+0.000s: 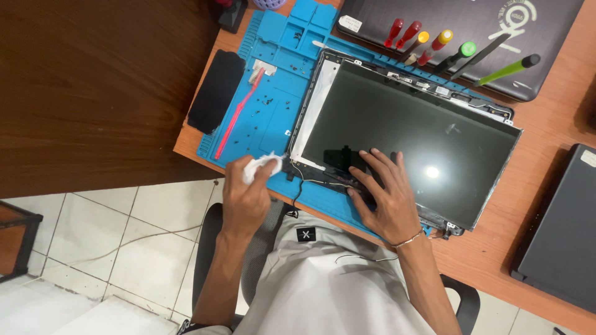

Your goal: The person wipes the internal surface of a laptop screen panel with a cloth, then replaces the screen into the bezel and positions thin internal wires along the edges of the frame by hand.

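Under the right hand (pixel 382 195), whose fingers lie spread and flat, is the near-left corner of a bare laptop screen panel (pixel 416 136) on a blue repair mat (pixel 273 118). Just left of it, the left hand (pixel 245 195) pinches a white tissue wad (pixel 261 166) at the mat's edge, near a red-handled brush (pixel 239 115).
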